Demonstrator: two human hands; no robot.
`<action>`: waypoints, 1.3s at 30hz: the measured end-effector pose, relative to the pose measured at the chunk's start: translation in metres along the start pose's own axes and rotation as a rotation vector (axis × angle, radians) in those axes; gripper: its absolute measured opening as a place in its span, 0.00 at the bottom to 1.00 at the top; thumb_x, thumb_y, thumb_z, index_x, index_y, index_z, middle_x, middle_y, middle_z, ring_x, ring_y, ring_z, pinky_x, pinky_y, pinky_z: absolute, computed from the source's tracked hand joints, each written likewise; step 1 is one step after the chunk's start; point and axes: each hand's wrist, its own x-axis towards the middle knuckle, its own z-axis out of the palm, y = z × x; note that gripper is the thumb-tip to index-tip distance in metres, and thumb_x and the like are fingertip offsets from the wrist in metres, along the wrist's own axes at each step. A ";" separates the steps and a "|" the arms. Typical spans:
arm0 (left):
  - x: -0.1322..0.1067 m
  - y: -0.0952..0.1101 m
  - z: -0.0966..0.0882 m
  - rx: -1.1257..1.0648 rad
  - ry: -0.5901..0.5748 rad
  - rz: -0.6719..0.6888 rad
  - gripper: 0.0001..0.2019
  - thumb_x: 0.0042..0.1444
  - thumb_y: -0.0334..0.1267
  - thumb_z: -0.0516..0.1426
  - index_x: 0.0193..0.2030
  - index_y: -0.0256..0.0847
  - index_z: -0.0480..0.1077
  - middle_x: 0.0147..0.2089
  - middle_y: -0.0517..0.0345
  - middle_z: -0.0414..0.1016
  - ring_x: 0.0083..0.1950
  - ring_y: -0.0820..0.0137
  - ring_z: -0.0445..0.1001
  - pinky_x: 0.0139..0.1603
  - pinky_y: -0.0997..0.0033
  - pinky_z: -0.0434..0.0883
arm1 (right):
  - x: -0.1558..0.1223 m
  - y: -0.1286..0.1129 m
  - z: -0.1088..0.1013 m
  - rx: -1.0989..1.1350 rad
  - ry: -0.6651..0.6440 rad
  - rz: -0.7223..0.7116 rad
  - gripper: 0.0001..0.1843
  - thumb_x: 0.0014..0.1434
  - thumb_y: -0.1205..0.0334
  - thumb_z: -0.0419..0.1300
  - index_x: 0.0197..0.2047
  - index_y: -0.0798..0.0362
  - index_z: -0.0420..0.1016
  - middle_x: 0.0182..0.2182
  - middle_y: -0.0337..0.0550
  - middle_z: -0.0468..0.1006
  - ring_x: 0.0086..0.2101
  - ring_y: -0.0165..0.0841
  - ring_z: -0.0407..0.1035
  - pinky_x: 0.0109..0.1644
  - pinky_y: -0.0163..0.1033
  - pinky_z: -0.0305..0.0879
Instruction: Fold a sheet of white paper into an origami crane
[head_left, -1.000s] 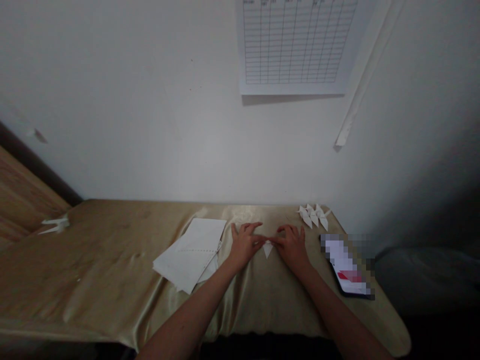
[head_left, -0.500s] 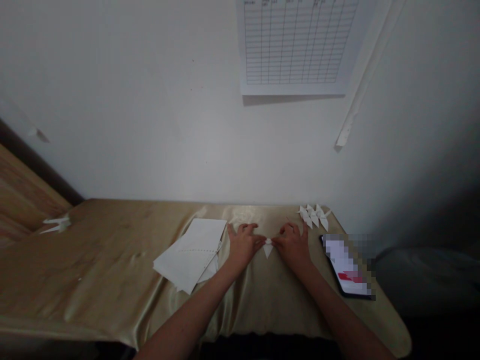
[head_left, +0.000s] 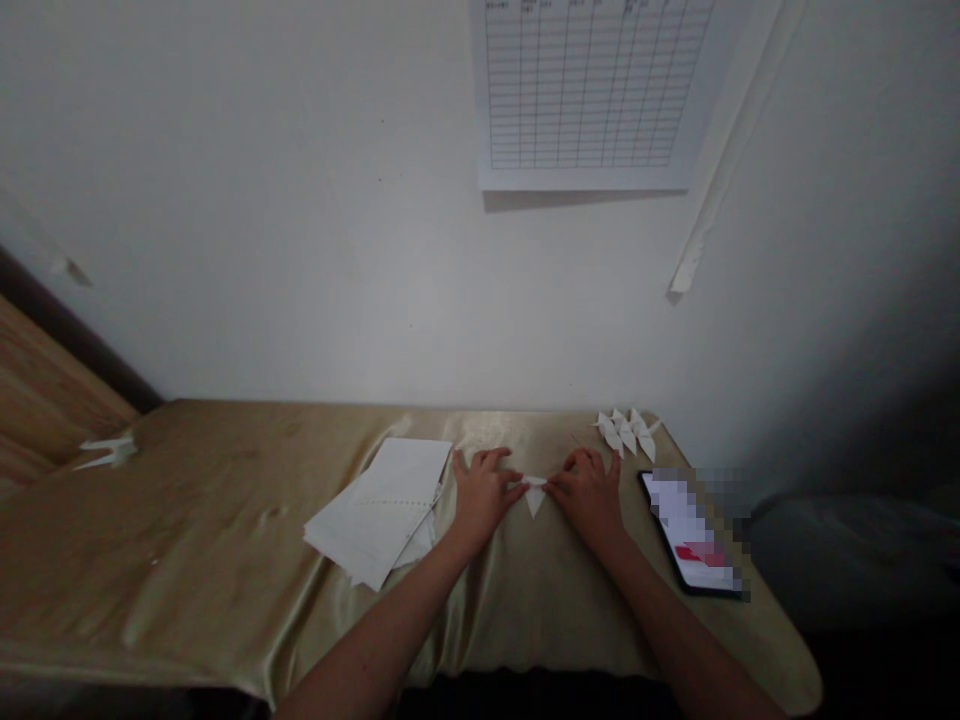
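A small white folded paper piece [head_left: 535, 495], pointed at its near end, lies on the gold satin tablecloth [head_left: 225, 540]. My left hand [head_left: 482, 493] pinches its left corner with fingers curled. At the piece's right corner, my right hand [head_left: 589, 492] pinches in the same way. Both hands rest on the cloth, close together at the middle of the table.
A stack of white paper sheets [head_left: 382, 507] lies left of my hands. Several finished folded paper pieces [head_left: 628, 430] sit at the back right corner. A phone [head_left: 690, 533] lies at the right edge. Another folded piece [head_left: 109, 450] rests far left. A grid chart [head_left: 592, 90] hangs on the wall.
My hands have drawn slightly apart along the top edge of the folded piece, so more of the paper shows between them.
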 end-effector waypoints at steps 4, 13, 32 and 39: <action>0.000 -0.005 0.006 -0.076 -0.039 -0.033 0.08 0.56 0.48 0.65 0.42 0.54 0.80 0.63 0.60 0.70 0.64 0.55 0.64 0.69 0.29 0.35 | 0.000 0.003 0.006 0.042 0.015 0.031 0.04 0.57 0.53 0.67 0.34 0.41 0.83 0.43 0.43 0.74 0.53 0.44 0.62 0.68 0.68 0.29; 0.002 -0.001 0.006 -0.113 -0.069 -0.023 0.14 0.52 0.49 0.67 0.43 0.51 0.75 0.63 0.59 0.69 0.65 0.55 0.62 0.68 0.28 0.39 | 0.006 0.004 0.022 0.090 0.000 0.115 0.06 0.59 0.55 0.65 0.34 0.46 0.81 0.46 0.46 0.74 0.52 0.46 0.62 0.65 0.67 0.39; 0.004 -0.002 0.006 -0.064 -0.128 -0.017 0.14 0.55 0.52 0.65 0.49 0.66 0.77 0.70 0.65 0.62 0.68 0.51 0.58 0.65 0.20 0.37 | 0.006 0.024 0.024 0.201 -0.188 -0.056 0.14 0.62 0.58 0.61 0.50 0.32 0.80 0.57 0.41 0.70 0.58 0.43 0.57 0.63 0.54 0.51; 0.005 -0.002 0.005 -0.182 -0.103 -0.067 0.13 0.52 0.54 0.65 0.43 0.57 0.78 0.66 0.61 0.67 0.67 0.55 0.60 0.67 0.25 0.36 | 0.006 0.025 0.024 0.184 -0.186 -0.055 0.15 0.62 0.56 0.61 0.50 0.29 0.79 0.57 0.40 0.70 0.58 0.43 0.58 0.63 0.54 0.51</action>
